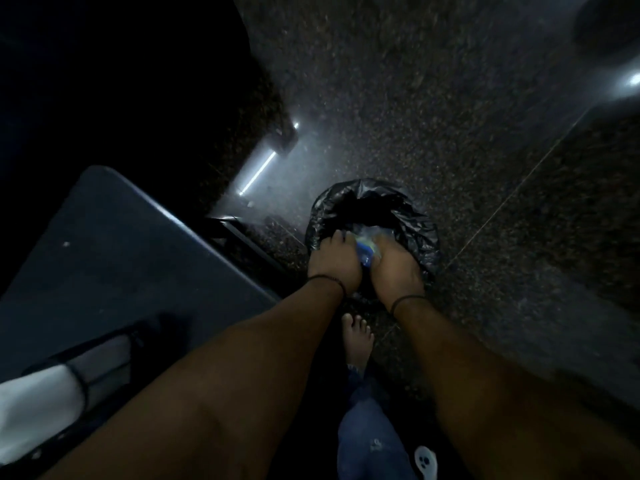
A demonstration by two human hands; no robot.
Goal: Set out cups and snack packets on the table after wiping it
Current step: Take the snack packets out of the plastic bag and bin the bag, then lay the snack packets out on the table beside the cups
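Note:
A small bin lined with a black plastic bag (408, 213) stands on the floor right of the table. Both my hands reach down into its mouth. My left hand (334, 263) and my right hand (394, 268) press together around crumpled clear plastic with a blue and yellow piece (366, 249) between them. The dark table (114, 258) fills the lower left, with one small white speck on it. No cups show in this dim view.
A black-and-white bag (52, 386) lies on the table's near edge at far left. A table leg and crossbar (242, 233) stand just left of the bin. The speckled stone floor (433, 109) reflects a tube light. My bare foot (358, 337) stands behind the bin.

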